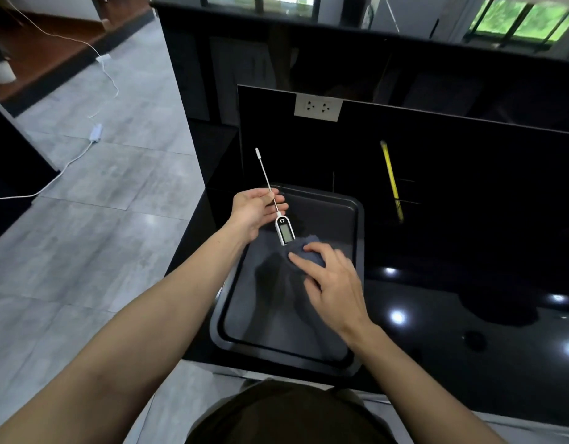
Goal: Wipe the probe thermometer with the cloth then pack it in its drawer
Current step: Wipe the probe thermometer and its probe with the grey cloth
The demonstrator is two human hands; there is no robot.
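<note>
The white probe thermometer [285, 231] has a small grey display and a long thin metal probe with a white tip cap pointing up and away. My left hand [252, 211] pinches the probe just above the display body. The display end hangs down and touches a dark blue-grey cloth [305, 256]. My right hand [329, 283] is bunched on that cloth, holding it against the bottom of the thermometer body. Both are held over a dark baking tray [357, 225]. No drawer shows in this view.
The tray lies on a glossy black countertop [453, 315] near its left edge. A yellow stick-like object [389, 174] leans on the black backsplash, below a white wall socket [318, 108]. To the left, grey floor tiles carry a white cable [94, 133].
</note>
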